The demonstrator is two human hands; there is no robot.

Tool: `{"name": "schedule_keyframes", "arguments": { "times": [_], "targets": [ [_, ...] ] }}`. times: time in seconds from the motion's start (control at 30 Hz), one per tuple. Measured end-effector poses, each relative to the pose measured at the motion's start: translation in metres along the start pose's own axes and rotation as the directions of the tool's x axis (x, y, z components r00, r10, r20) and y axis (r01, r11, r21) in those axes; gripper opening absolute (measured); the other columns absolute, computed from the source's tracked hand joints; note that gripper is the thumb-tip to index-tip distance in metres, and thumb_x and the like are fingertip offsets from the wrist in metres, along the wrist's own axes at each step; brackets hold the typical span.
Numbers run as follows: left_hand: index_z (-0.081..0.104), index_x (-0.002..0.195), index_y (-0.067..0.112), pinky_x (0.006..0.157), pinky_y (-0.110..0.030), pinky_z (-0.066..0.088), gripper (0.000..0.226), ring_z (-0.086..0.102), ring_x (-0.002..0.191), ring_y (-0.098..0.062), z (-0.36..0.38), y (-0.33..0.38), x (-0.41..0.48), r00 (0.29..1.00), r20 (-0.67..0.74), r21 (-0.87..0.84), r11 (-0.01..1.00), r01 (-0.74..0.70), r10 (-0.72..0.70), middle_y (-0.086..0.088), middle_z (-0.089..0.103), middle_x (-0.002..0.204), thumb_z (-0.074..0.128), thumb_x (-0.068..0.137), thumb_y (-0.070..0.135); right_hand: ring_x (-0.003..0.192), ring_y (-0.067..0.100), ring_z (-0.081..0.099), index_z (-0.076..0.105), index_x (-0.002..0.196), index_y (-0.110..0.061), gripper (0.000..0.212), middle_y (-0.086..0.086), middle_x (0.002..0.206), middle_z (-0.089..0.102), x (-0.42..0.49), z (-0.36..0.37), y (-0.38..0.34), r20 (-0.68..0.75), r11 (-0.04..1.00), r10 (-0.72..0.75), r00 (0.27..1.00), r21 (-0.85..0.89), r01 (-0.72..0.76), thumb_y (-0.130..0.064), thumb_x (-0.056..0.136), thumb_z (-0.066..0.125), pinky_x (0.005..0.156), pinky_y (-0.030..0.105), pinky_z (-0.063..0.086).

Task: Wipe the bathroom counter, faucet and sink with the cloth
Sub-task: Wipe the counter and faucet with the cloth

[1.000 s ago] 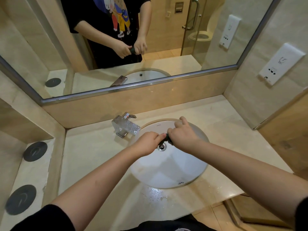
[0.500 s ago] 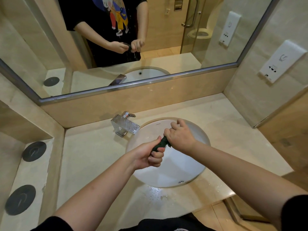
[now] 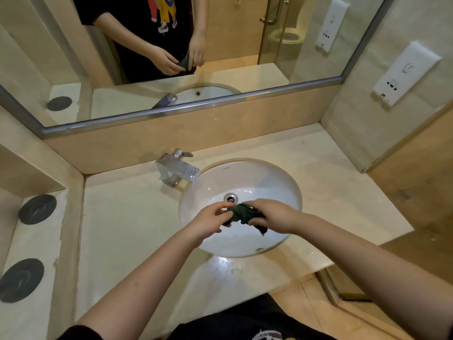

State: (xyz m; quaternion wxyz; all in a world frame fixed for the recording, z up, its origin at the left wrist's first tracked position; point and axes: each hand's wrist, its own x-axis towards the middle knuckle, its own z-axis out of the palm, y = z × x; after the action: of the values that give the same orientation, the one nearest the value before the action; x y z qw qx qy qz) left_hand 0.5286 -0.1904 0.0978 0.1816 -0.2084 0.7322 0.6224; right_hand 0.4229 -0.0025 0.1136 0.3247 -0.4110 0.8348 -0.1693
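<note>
A dark green cloth (image 3: 242, 213) hangs bunched over the white oval sink (image 3: 247, 175), held between both hands. My left hand (image 3: 208, 220) pinches its left end with fingertips. My right hand (image 3: 272, 214) grips its right side, with a corner of cloth dangling below. The sink's drain (image 3: 230, 198) shows just behind the hands. A square chrome faucet (image 3: 177, 169), beaded with water drops, stands at the sink's back left on the beige counter (image 3: 122, 217).
Water drops lie on the counter's front edge (image 3: 225, 263). A lower side ledge at left carries two dark round discs (image 3: 36, 209) (image 3: 20, 279). A mirror (image 3: 220, 45) spans the back wall. A white socket panel (image 3: 407, 77) sits on the right wall.
The tightly twisted cloth has loosened into a bunch. Both hands have dropped lower and nearer me over the basin, and the drain has come into sight.
</note>
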Motion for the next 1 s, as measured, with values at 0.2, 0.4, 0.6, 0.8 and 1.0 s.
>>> {"name": "schedule_keyframes", "arguments": {
  "times": [0.2, 0.4, 0.6, 0.8, 1.0],
  "targets": [
    [0.059, 0.108, 0.028, 0.075, -0.022, 0.043, 0.033, 0.058, 0.09, -0.012, 0.014, -0.037, -0.006, 0.971, -0.095, 0.286, 0.94, -0.185, 0.22, 0.005, 0.059, 0.096, 0.069, 0.08, 0.014, 0.085, 0.007, 0.055, 0.068, 0.103, -0.026, 0.016, -0.005, 0.09, 0.06, -0.021, 0.037, 0.014, -0.109, 0.974, 0.124, 0.986, 0.205, -0.1, -0.023, 0.095, 0.054, 0.074, 0.021, 0.039],
    [0.048, 0.132, 0.02, 0.099, -0.03, 0.039, 0.045, 0.047, 0.119, -0.018, 0.028, -0.095, -0.012, 0.979, -0.08, 0.595, 0.797, -0.105, 0.188, 0.0, 0.049, 0.13, 0.058, 0.088, 0.02, 0.074, 0.018, 0.058, 0.061, 0.088, -0.02, 0.006, -0.002, 0.08, 0.063, -0.049, 0.059, 0.051, -0.283, 0.919, 0.393, 0.875, 0.077, -0.387, -0.018, 0.083, 0.059, 0.059, 0.029, 0.044],
    [0.043, 0.137, 0.02, 0.105, -0.032, 0.033, 0.047, 0.035, 0.133, -0.022, 0.076, -0.129, -0.025, 0.985, -0.027, 0.771, 0.631, -0.086, 0.168, 0.001, 0.038, 0.145, 0.049, 0.091, 0.023, 0.088, 0.026, 0.052, 0.056, 0.099, -0.01, 0.015, 0.008, 0.097, 0.054, -0.096, 0.063, 0.128, -0.437, 0.674, 0.648, 0.624, -0.052, -0.737, -0.012, 0.084, 0.057, 0.062, 0.034, 0.044],
    [0.049, 0.133, 0.011, 0.102, -0.046, 0.039, 0.059, 0.04, 0.133, -0.033, 0.119, -0.142, -0.037, 0.986, -0.076, 0.865, 0.502, -0.007, 0.146, -0.017, 0.034, 0.149, 0.065, 0.077, 0.02, 0.108, 0.025, 0.049, 0.05, 0.114, -0.009, 0.045, 0.009, 0.116, 0.052, -0.11, 0.104, 0.146, -0.357, 0.721, 0.594, 0.721, -0.16, -0.674, -0.042, 0.085, 0.061, 0.087, 0.037, 0.047],
    [0.061, 0.111, 0.006, 0.083, -0.051, 0.054, 0.052, 0.06, 0.109, -0.038, 0.14, -0.156, -0.053, 0.979, -0.103, 0.833, 0.553, -0.013, 0.178, -0.021, 0.058, 0.126, 0.073, 0.06, 0.006, 0.136, 0.035, 0.033, 0.043, 0.14, -0.007, 0.051, 0.018, 0.148, 0.035, -0.094, 0.125, 0.162, -0.449, 0.894, 0.391, 0.803, -0.023, -0.448, -0.006, 0.091, 0.057, 0.114, 0.044, 0.028]
  ]
}}
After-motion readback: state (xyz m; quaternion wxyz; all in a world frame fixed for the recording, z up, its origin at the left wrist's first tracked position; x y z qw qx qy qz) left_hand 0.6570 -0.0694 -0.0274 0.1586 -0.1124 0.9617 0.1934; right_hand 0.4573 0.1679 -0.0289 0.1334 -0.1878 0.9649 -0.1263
